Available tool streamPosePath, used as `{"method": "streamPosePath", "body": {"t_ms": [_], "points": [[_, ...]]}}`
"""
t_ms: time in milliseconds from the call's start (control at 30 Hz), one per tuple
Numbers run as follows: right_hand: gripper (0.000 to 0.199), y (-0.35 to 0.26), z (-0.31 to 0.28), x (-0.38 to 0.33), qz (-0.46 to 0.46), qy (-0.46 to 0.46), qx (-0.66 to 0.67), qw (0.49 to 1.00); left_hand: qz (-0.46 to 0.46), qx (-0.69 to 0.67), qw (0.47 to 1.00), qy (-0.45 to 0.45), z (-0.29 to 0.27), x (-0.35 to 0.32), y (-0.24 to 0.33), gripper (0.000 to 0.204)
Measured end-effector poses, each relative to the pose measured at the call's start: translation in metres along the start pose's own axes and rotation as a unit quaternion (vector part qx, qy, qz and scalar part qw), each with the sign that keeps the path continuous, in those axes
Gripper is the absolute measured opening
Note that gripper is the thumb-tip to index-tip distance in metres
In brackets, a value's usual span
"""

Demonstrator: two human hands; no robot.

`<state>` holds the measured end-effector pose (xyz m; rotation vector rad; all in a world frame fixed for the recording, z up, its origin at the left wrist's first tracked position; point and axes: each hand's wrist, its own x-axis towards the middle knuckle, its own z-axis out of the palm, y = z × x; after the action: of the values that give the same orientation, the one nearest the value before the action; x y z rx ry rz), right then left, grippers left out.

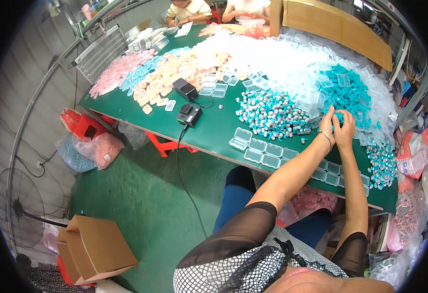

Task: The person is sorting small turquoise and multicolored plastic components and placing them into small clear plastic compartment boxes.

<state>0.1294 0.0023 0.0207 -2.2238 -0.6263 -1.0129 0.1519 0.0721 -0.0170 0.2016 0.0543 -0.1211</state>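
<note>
My left hand (pixel 326 124) and my right hand (pixel 344 132) come together at the near edge of a heap of teal plastic pieces (pixel 353 93). Their fingers are curled toward each other. A bit of teal shows between them, but I cannot make out what they hold. Left of the hands lies a pile of small silver-and-teal parts (pixel 272 113). Nearer to me, under and beside my forearms, open clear plastic cases (pixel 271 161) stand in a row along the table's front edge.
More silver-and-teal parts (pixel 382 166) lie at the right. Clear cases (pixel 267 56) are heaped behind. Orange cases (pixel 175 73), pink cases (pixel 121 68) and a black device (pixel 189 115) with a cable occupy the left. Two people work across the green table (pixel 214 132). A cardboard box (pixel 99 249) stands on the floor.
</note>
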Motion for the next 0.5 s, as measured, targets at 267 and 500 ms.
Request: {"method": "streamPosePath", "body": {"t_ms": [267,500], "points": [[0.03,-0.008,0.008,-0.017,0.062,0.001,0.18,0.982,0.044,0.098,0.988,0.111,0.012,-0.032,0.012,0.049],[0.03,-0.08,0.015,-0.012,0.229,0.0,0.386,0.893,0.017,-0.022,0.999,-0.036,-0.005,-0.045,0.069,0.046]]}}
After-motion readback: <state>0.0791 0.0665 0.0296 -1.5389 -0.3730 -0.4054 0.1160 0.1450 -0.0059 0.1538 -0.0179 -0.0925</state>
